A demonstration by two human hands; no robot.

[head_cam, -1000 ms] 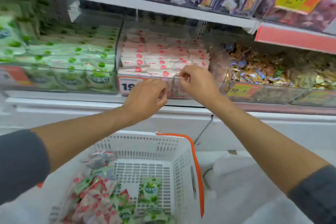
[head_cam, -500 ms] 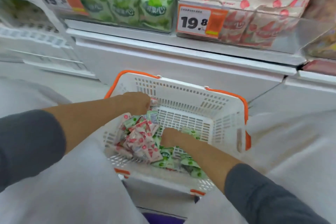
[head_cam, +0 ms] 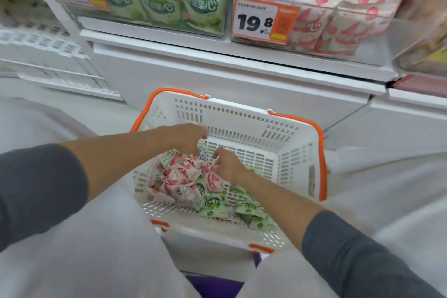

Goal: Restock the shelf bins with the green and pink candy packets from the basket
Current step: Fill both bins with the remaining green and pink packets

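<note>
A white perforated plastic basket with orange handles point(head_cam: 242, 110) sits at the centre of the frame, below the shelf edge. Inside it, a heap of small pink-and-white candy packets point(head_cam: 179, 178) fills the left part. Green-and-white candy packets point(head_cam: 248, 208) lie along the lower right of the basket floor.

The left hand point(head_cam: 186, 135) reaches in from the left over the heap. Its fingers are curled downward and pinch the top of a small green-and-white packet point(head_cam: 201, 150), which stands on edge just under the fingertips. The right hand point(head_cam: 228, 164) comes in from the lower right, just beside the left one. Its fingers are bent, with the tips down among the pink packets; whether they have hold of one cannot be told.

Across the top of the frame, a clear shelf bin of green packets point(head_cam: 159, 2) stands left of a clear shelf bin of pink packets point(head_cam: 338, 22). An orange-and-white price label reading 19.8 point(head_cam: 262, 22) hangs on the front of the pink bin.
</note>
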